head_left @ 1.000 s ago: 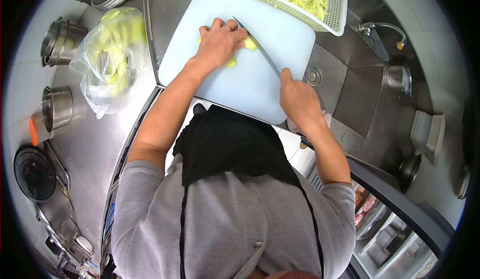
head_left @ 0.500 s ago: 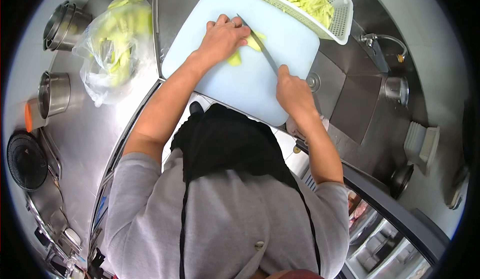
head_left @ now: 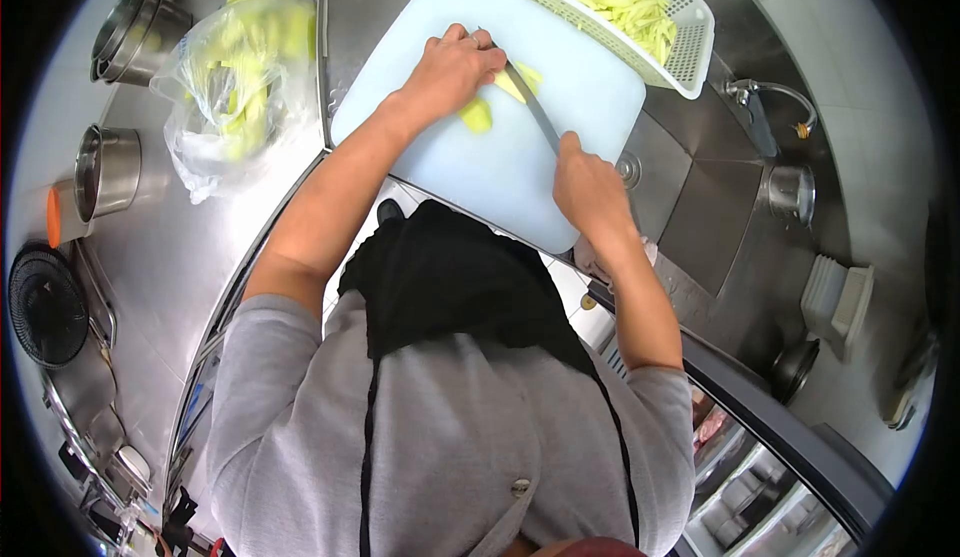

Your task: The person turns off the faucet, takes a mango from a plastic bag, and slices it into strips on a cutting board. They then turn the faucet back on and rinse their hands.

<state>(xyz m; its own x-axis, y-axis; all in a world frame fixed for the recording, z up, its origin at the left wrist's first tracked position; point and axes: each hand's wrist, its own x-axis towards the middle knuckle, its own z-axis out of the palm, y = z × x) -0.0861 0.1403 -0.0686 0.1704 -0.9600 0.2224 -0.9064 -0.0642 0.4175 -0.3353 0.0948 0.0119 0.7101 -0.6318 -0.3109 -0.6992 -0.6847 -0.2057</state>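
My right hand (head_left: pixel 588 185) is wrapped round the handle of a knife (head_left: pixel 535 109), whose blade points up and left across the white cutting board (head_left: pixel 470 182). Bent over a pale green vegetable piece beside the blade, my left hand (head_left: pixel 457 72) presses it to the board. Cut green slices (head_left: pixel 524 80) lie against the blade's right side. Another green piece (head_left: pixel 476 115) rests just below my left hand. Part of what the left fingers hold is hidden under them.
A white perforated basket (head_left: pixel 693 57) of green strips stands at the board's upper right edge. Left of the board lies a clear plastic bag (head_left: pixel 200 152) with green pieces. Steel pots (head_left: pixel 118 172) stand at the far left. A sink and faucet (head_left: pixel 762 87) are on the right.
The view has shifted slightly. The knife and both hands keep nearly the same place on the board, and the loose green piece below my left hand looks slightly turned.
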